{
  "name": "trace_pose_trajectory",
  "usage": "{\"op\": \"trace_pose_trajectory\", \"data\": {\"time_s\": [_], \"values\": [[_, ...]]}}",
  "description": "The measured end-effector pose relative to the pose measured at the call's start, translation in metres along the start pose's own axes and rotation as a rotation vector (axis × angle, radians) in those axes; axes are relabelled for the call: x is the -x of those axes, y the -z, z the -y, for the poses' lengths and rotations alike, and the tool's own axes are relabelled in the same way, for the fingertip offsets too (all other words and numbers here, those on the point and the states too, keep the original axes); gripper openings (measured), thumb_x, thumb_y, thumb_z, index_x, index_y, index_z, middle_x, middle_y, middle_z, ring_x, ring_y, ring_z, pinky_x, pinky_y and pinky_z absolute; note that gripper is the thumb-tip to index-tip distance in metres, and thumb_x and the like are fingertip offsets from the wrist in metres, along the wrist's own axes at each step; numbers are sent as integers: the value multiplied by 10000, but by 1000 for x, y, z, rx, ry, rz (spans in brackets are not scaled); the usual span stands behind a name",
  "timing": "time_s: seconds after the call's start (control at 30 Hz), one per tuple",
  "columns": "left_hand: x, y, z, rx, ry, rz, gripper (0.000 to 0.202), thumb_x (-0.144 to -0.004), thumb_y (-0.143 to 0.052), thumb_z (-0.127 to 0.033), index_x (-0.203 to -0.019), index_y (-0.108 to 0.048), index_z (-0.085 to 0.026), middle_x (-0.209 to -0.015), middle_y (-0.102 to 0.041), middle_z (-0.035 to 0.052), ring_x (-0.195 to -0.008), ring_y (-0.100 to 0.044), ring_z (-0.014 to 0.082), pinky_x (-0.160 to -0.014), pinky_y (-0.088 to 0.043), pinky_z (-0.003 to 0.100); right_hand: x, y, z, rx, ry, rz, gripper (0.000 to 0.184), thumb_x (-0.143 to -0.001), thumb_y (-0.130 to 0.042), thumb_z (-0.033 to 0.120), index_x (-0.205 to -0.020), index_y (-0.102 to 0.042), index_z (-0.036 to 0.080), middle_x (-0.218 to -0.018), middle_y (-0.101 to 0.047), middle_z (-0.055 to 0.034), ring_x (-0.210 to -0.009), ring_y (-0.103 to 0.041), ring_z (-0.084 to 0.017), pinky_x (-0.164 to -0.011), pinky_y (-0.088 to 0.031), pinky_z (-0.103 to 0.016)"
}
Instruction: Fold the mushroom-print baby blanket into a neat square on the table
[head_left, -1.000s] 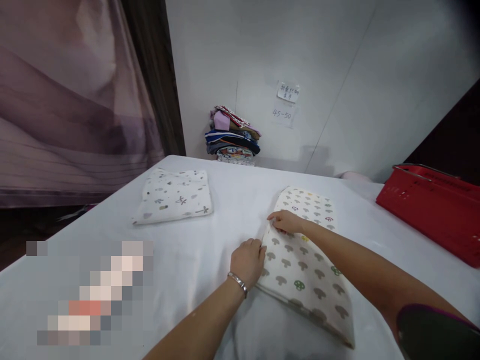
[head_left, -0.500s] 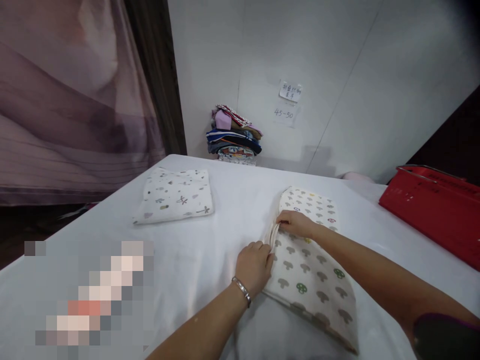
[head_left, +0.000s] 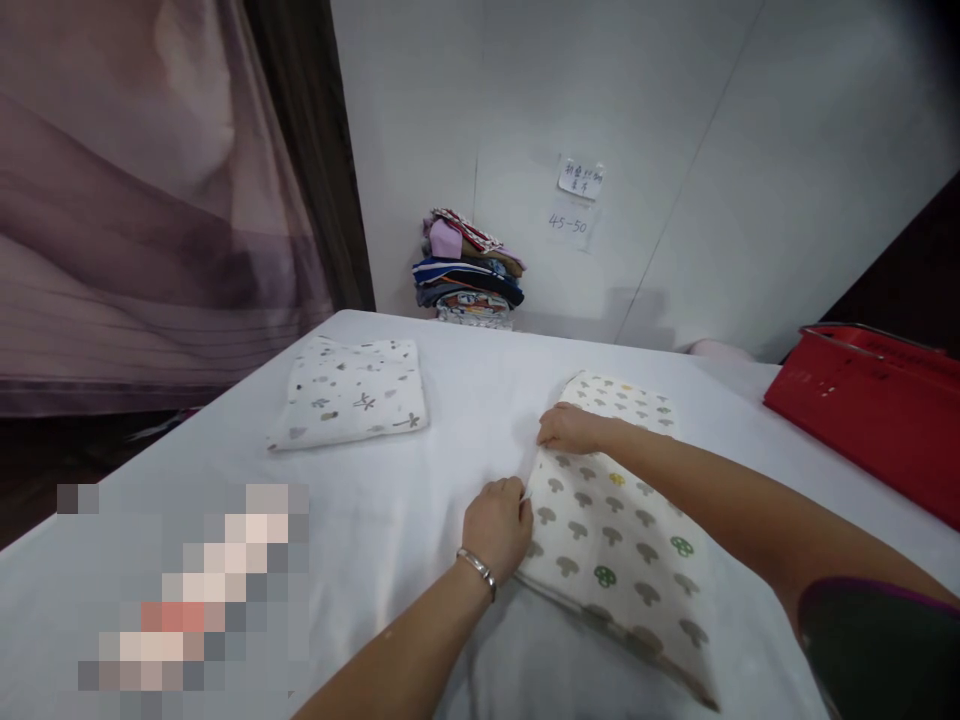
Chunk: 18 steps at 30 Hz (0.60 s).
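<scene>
A folded white cloth with grey mushroom prints [head_left: 611, 535], a few of them green or yellow, lies on the white-covered table [head_left: 390, 580] in front of me. My left hand [head_left: 499, 530], with a silver bracelet at its wrist, grips the cloth's left edge near the middle. Farther up the same edge, my right hand [head_left: 574, 430] pinches the fabric; its forearm crosses over the cloth and hides part of it. The fingertips of both hands are partly hidden. A second folded white cloth with small plant prints [head_left: 356, 395] rests at the back left, apart from my hands.
At the right edge stands a red basket [head_left: 862, 400] with a metal handle. A stack of folded clothes [head_left: 469, 265] sits behind the table against the wall. Paper notes [head_left: 574, 200] are stuck on the wall. A pinkish curtain [head_left: 150, 220] hangs at left. The lower left is pixelated.
Both hands have shifted slightly left, the right one also a little farther away. The bunched left edge of the mushroom cloth now lies flatter and reaches farther left.
</scene>
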<state>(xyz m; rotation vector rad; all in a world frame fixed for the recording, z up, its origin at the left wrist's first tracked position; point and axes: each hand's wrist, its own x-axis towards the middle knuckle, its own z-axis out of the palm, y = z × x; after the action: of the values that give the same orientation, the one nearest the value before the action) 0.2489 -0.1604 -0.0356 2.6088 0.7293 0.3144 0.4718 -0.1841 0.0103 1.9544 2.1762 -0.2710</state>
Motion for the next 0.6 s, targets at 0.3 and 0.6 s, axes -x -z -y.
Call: {"op": "trace_pose_trajectory", "data": {"time_s": [0.3, 0.6], "values": [[7, 4, -11, 143, -132, -12, 133, -812, -444, -217, -927, -511, -226, -933, -581, 11, -888, -521, 149, -748, -375, 257, 27, -1, -4, -23, 66, -160, 167, -739, -529, 173, -824, -667, 216, -871, -630, -56, -924, -522, -186, -914, -290, -330], [3, -4, -5, 333, 53, 54, 316, -894, -288, -347, -1110, -484, -228, -913, -660, 31, -821, -603, 165, -704, -405, 270, 33, 17, -3, -160, -33, -13, 235, -708, -518, 179, -866, -676, 252, -926, -663, -29, -956, -550, -212, -1032, -117, -443]]}}
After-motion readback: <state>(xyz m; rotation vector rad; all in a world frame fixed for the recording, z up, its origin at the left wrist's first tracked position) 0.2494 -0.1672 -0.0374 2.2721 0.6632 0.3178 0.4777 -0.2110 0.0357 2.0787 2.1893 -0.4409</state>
